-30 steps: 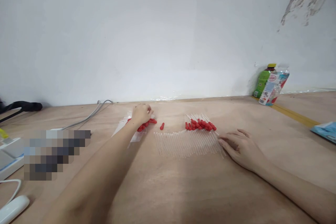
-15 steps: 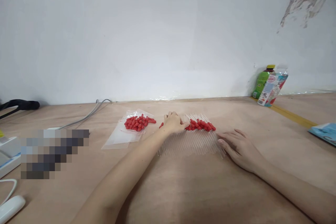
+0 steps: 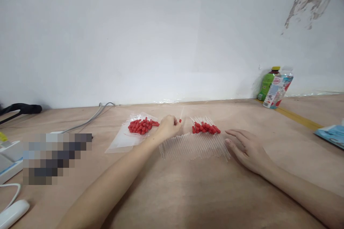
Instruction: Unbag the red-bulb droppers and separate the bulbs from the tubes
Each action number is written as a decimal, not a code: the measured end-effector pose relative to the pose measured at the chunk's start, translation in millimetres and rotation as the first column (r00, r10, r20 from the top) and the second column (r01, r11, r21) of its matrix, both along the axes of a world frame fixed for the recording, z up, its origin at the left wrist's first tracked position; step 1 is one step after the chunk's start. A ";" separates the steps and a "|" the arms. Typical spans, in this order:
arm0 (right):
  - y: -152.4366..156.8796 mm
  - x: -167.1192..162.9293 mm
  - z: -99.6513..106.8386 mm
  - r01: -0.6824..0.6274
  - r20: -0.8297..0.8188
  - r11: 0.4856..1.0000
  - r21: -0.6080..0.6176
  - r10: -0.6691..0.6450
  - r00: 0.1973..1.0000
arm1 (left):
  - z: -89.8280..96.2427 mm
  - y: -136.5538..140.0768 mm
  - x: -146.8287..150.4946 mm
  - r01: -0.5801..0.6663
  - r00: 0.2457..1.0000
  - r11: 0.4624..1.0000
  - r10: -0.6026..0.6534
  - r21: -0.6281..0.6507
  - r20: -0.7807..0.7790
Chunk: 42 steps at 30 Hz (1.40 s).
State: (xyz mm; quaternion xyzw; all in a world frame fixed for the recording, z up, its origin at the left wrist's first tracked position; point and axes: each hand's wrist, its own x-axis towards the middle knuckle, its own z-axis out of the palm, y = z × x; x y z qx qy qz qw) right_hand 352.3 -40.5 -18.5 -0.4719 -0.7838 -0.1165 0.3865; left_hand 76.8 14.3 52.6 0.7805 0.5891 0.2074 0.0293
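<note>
My left hand point(image 3: 168, 128) pinches a glass dropper point(image 3: 180, 120) by its red rubber bulb, its thin clear tube pointing away toward the wall. Just below that hand lies a row of bare glass tubes point(image 3: 193, 146), side by side on the table. Behind the row's right half rests a group of droppers with red bulbs point(image 3: 206, 127), their tubes facing the wall. Loose red rubber bulbs point(image 3: 141, 126) are heaped on a clear plastic bag point(image 3: 120, 141) left of my left hand. My right hand point(image 3: 248, 152) lies by the row's right end, holding nothing, fingers apart.
At the wall on the right stand a green bottle with a yellow cap point(image 3: 266, 85) and a printed pouch point(image 3: 278, 92). A blue packet point(image 3: 331, 134) lies at the right edge. Left are a grey cable point(image 3: 88, 120), a white power strip point(image 3: 10, 161) and a blurred-out object point(image 3: 56, 159).
My left hand has moved left and lifted away from the row's far edge, now with a dropper in its fingers. My right hand has shifted slightly right, off the tubes.
</note>
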 end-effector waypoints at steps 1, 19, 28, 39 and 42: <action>0.0 -1.9 1.5 -0.003 -0.001 1.000 0.027 0.003 1.000 | 0.9 -9.3 -8.7 0.030 1.000 0.999 -0.030 0.041 -0.001; -3.3 -110.2 14.7 -0.306 0.197 0.928 0.212 0.267 0.944 | -57.0 -54.5 -64.4 0.504 0.862 0.646 -0.420 0.573 -0.285; 0.8 -108.1 7.8 -0.364 0.142 0.919 0.155 0.344 0.928 | -44.9 -64.0 -43.2 0.436 0.897 0.742 -0.403 0.509 -0.179; 1.0 -111.2 3.5 -0.504 0.140 0.860 0.083 0.490 0.860 | -50.3 -65.4 -34.9 0.513 0.856 0.707 -0.463 0.487 -0.229; -1.1 -110.8 4.2 -0.548 0.146 0.832 0.082 0.534 0.833 | -47.1 -68.3 -35.0 0.531 0.847 0.723 -0.465 0.443 -0.258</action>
